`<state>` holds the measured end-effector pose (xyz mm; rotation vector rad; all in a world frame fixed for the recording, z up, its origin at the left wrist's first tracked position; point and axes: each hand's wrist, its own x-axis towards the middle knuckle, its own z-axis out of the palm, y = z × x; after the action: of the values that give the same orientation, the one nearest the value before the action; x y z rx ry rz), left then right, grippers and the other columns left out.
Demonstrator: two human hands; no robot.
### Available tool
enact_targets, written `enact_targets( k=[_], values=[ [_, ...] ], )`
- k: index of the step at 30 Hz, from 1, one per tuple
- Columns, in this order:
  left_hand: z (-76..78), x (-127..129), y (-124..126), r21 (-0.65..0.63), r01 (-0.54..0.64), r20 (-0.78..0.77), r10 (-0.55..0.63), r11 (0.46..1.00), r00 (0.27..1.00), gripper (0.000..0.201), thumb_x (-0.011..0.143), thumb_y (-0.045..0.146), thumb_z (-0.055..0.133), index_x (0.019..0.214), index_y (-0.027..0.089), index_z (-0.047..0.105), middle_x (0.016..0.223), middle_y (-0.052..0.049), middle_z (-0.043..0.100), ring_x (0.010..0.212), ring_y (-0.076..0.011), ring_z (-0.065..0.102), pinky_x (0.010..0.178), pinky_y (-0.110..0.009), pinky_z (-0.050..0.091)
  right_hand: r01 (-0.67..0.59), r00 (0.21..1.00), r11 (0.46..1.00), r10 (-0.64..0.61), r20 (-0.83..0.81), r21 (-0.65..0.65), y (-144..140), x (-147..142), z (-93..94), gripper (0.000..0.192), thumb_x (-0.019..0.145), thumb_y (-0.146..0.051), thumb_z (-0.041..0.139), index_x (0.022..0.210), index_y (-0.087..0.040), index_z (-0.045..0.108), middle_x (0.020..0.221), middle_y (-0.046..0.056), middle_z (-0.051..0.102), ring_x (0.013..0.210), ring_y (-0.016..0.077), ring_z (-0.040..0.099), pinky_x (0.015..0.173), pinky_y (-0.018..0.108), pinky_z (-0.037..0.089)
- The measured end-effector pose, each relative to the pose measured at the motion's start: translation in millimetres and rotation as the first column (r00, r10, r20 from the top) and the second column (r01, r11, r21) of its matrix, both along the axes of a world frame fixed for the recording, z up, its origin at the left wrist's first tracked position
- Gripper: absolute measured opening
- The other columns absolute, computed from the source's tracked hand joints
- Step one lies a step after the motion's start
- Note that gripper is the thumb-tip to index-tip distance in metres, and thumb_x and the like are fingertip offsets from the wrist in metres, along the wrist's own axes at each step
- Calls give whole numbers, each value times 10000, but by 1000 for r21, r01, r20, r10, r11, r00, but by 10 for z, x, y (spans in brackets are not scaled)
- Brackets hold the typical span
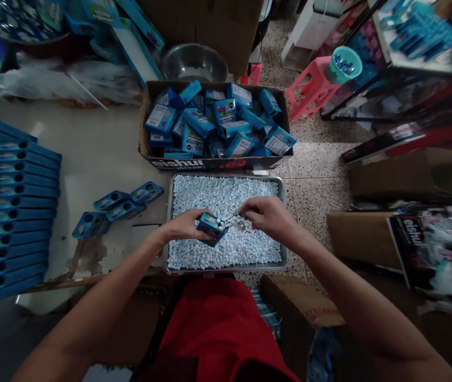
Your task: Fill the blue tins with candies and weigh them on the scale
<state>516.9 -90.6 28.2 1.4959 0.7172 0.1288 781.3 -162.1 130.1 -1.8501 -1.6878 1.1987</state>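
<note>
My left hand (188, 225) is closed around a small blue candy box (211, 229), held tilted above the metal tray (284, 249). White candies show at the box's open end, which faces right. My right hand (263, 215) is closed beside that opening, its fingers pinching what looks like a small metal spoon (233, 218). Candies and my fingers partly cover the spoon. Beneath both hands, a layer of small white and pale blue candies (226, 193) fills the tray.
Behind the tray stands a cardboard carton (213, 163) heaped with blue boxes. Several blue boxes (120, 207) lie at left, near tall stacks (18, 212). A metal bowl (194, 63) sits farther back. At right, a pink stool (313, 85) bears a turquoise bowl (343, 66).
</note>
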Motion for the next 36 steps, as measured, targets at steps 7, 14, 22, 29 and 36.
enact_targets(
  k=[7,14,22,29,36],
  values=[
    [-334,205,-199,292,-212,-28,230,933,973,404,725,291,827,1113,245,725,1097,-46,750,1043,-258,703,942,-367,528,-175,946,958,101,307,227,-324,113,306,369,939,-76,510,1078,-238,811,900,69,755,760,180,647,685,299,450],
    [-165,-210,-42,386,-318,2,344,866,939,322,813,358,782,1100,220,734,1115,-85,751,1071,-274,712,994,-399,544,543,804,823,-567,177,168,-279,1666,-788,257,823,-341,679,932,-156,821,561,15,654,523,186,641,540,287,471],
    [-124,-713,-67,460,-512,-149,632,725,761,404,739,398,839,1092,226,746,1079,-26,779,992,-227,729,963,-326,574,560,818,824,-566,-101,-85,279,1758,-1843,382,635,-481,814,813,-144,784,509,-1,620,459,139,560,479,259,460],
    [-363,-559,-314,514,-596,-137,745,617,653,419,723,375,840,1096,204,755,1067,-44,785,962,-229,728,928,-329,569,316,845,881,-430,-319,-352,424,449,-2350,407,615,-508,856,828,-168,790,517,-4,632,455,128,561,483,252,473],
    [-391,-495,-403,478,-645,-145,778,596,612,392,714,289,810,1094,206,767,1115,-59,784,1020,-251,720,975,-345,545,241,777,859,-450,-441,-451,204,297,-1622,513,573,-554,900,865,-153,771,609,11,674,505,106,578,496,229,471]
  ],
)
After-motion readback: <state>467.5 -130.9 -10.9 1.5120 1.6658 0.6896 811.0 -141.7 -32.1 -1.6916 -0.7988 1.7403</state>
